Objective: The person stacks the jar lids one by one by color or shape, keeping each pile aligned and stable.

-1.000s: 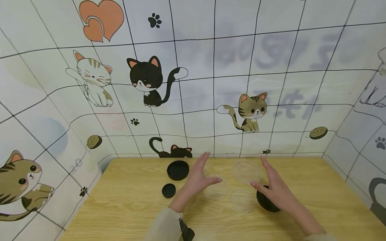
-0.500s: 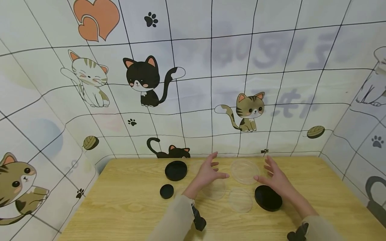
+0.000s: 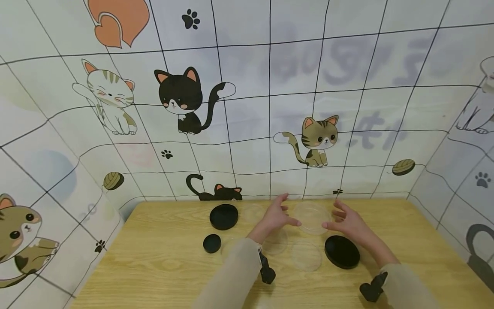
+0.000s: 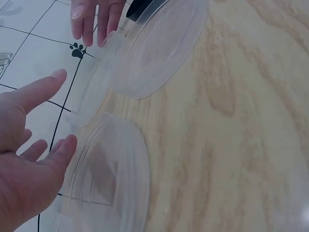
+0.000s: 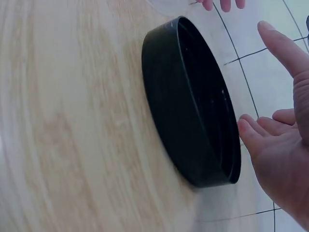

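Both hands reach over the far part of the table, either side of a large clear round lid (image 3: 311,218). My left hand (image 3: 275,218) is at its left edge with fingers spread and thumb pointing right. My right hand (image 3: 350,224) is at its right edge, likewise spread. Neither holds anything; whether they touch the lid I cannot tell. A large black round lid (image 3: 342,252) lies just in front of the right hand; the right wrist view shows its raised rim and hollow upper side. Other clear discs (image 3: 306,256) lie near, one (image 3: 275,241) partly behind the left sleeve.
A large black lid (image 3: 224,217) and a small black one (image 3: 212,243) lie to the left. A faint clear disc (image 3: 253,212) is at the back. The wooden table (image 3: 154,257) ends at a cloth wall (image 3: 251,120) printed with cats.
My left hand has moved right, toward the large clear lid, and my right hand slightly left. The space between them has narrowed. The discs lie as before; the head view shifted a little.
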Action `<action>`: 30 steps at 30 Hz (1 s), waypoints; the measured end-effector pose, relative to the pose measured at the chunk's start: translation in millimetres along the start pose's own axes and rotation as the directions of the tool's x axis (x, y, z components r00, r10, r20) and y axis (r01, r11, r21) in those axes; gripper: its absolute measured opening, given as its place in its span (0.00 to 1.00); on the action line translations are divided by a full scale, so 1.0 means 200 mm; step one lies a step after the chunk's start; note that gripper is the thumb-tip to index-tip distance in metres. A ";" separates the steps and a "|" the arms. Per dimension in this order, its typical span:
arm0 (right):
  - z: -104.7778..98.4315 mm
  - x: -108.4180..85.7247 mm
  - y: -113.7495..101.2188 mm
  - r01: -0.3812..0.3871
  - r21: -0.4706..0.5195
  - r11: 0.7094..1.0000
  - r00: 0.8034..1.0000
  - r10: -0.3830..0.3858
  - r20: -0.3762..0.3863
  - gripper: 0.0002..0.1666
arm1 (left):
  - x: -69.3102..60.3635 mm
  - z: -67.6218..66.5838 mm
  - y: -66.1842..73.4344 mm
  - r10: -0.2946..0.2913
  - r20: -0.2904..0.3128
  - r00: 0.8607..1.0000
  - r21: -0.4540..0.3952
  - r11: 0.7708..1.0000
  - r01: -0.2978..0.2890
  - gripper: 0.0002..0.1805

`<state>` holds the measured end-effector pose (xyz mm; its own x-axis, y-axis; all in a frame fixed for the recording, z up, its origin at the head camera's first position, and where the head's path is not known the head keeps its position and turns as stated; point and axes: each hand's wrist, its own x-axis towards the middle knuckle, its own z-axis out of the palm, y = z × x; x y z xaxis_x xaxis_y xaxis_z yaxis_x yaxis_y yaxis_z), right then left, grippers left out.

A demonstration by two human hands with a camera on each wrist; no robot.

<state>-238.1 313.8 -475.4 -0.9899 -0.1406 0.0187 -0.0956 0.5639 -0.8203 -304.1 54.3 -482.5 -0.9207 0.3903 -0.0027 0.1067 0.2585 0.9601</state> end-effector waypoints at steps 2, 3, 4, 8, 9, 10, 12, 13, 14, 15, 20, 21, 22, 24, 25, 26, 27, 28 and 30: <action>0.00 0.00 0.01 -0.001 0.016 1.000 1.000 0.001 0.008 0.61 | 0.02 0.00 0.01 0.002 0.004 1.000 0.051 0.999 -0.003 0.57; 0.00 0.01 0.02 -0.001 0.023 1.000 1.000 0.000 0.013 0.61 | 0.03 0.00 0.01 0.003 0.009 1.000 0.072 0.997 -0.004 0.57; 0.00 0.01 0.03 0.001 0.027 1.000 1.000 -0.001 0.020 0.61 | 0.04 -0.01 0.01 0.002 0.018 1.000 0.088 0.996 -0.003 0.57; 0.00 0.03 0.05 0.011 0.025 1.000 0.998 -0.013 0.064 0.60 | 0.07 -0.02 0.03 -0.014 0.046 0.999 0.114 0.993 0.008 0.55; 0.00 0.04 0.06 0.011 0.020 1.000 0.997 -0.013 0.076 0.60 | 0.08 -0.02 0.03 -0.018 0.055 0.998 0.117 0.993 0.012 0.55; -0.01 0.04 0.06 0.015 0.012 1.000 0.996 -0.016 0.090 0.60 | 0.08 -0.02 0.03 -0.021 0.066 0.998 0.123 0.992 0.012 0.54; -0.01 0.05 0.07 0.015 -0.001 1.000 0.994 -0.015 0.105 0.59 | 0.09 -0.02 0.03 -0.023 0.090 0.996 0.125 0.992 0.011 0.54; -0.02 0.06 0.07 0.016 -0.004 1.000 0.993 -0.015 0.115 0.59 | 0.09 -0.02 0.04 -0.024 0.104 0.994 0.121 0.993 0.011 0.54; -0.02 0.06 0.06 0.016 -0.007 1.000 0.992 -0.015 0.127 0.58 | 0.09 -0.02 0.04 -0.026 0.119 0.993 0.116 0.993 0.012 0.54; -0.02 0.07 0.06 0.014 -0.006 1.000 0.990 -0.013 0.139 0.58 | 0.09 -0.02 0.04 -0.027 0.135 0.990 0.110 0.994 0.012 0.54; -0.02 0.07 0.06 0.019 -0.004 1.000 0.980 -0.018 0.199 0.59 | 0.09 0.00 0.05 -0.060 0.182 0.981 0.086 0.995 0.045 0.54; -0.02 0.07 0.06 0.022 0.002 1.000 0.978 -0.022 0.205 0.60 | 0.09 0.00 0.05 -0.069 0.188 0.980 0.085 0.995 0.054 0.54; -0.02 0.08 0.06 0.024 0.006 1.000 0.978 -0.025 0.207 0.60 | 0.09 0.01 0.05 -0.078 0.191 0.978 0.088 0.994 0.063 0.53; -0.03 0.07 0.06 0.030 0.002 1.000 0.978 -0.030 0.205 0.59 | 0.10 0.01 0.06 -0.100 0.191 0.977 0.101 0.992 0.081 0.52; -0.03 0.08 0.06 0.035 -0.003 0.999 0.978 -0.034 0.205 0.59 | 0.10 0.02 0.06 -0.110 0.189 0.976 0.117 0.989 0.089 0.52; -0.03 0.08 0.06 0.039 -0.006 0.999 0.978 -0.037 0.204 0.59 | 0.10 0.02 0.06 -0.119 0.183 0.976 0.132 0.987 0.095 0.51; -0.03 0.08 0.06 0.039 -0.010 0.999 0.979 -0.037 0.200 0.59 | 0.10 0.02 0.06 -0.125 0.177 0.976 0.147 0.984 0.100 0.51; -0.03 0.08 0.06 0.041 -0.016 0.999 0.980 -0.037 0.197 0.59 | 0.10 0.03 0.07 -0.129 0.169 0.977 0.168 0.981 0.101 0.50; -0.02 0.09 0.05 0.041 -0.021 0.999 0.979 -0.036 0.199 0.59 | 0.10 0.03 0.07 -0.137 0.157 0.978 0.207 0.973 0.103 0.50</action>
<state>-256.6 321.4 -481.3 -0.9453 -0.3194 -0.0661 -0.1378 0.5749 -0.8066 -319.5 71.6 -470.2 -0.8562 0.4850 -0.1779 0.0870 0.4749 0.8757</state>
